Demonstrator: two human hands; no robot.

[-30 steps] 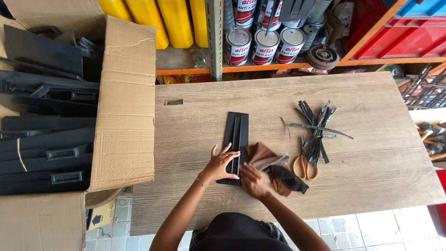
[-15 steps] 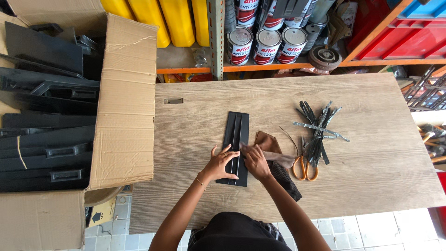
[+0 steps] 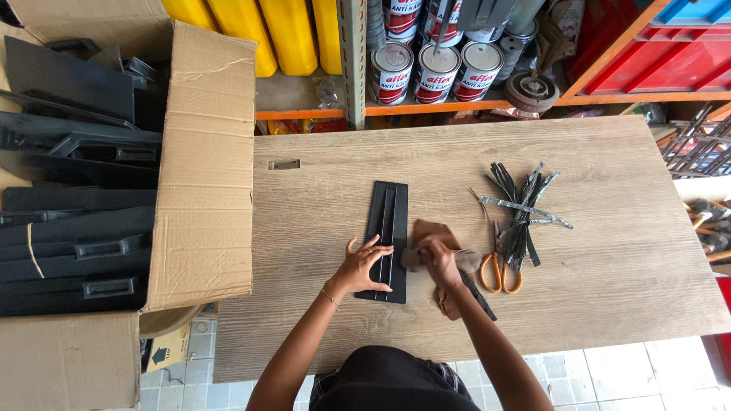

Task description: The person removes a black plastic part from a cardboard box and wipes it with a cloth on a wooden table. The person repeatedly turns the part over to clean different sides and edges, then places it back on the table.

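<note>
A long black plastic panel (image 3: 389,217) with two raised ribs lies lengthwise on the wooden table (image 3: 594,274). My left hand (image 3: 363,268) presses flat on its near end, fingers spread. My right hand (image 3: 442,256) grips a brown cloth (image 3: 427,233) bunched just right of the panel, touching its right edge. A dark ribbed part of the cloth (image 3: 478,295) trails under my right forearm.
Orange-handled scissors (image 3: 499,270) and a bundle of black and silver strips (image 3: 521,205) lie right of the cloth. A large open cardboard box (image 3: 202,167) full of black panels stands at the left. Shelves behind hold cans (image 3: 434,72) and yellow jugs (image 3: 285,34).
My right hand has swept the brown cloth from the near end of the panel upward and to the right. My left hand has kept still on the panel.
</note>
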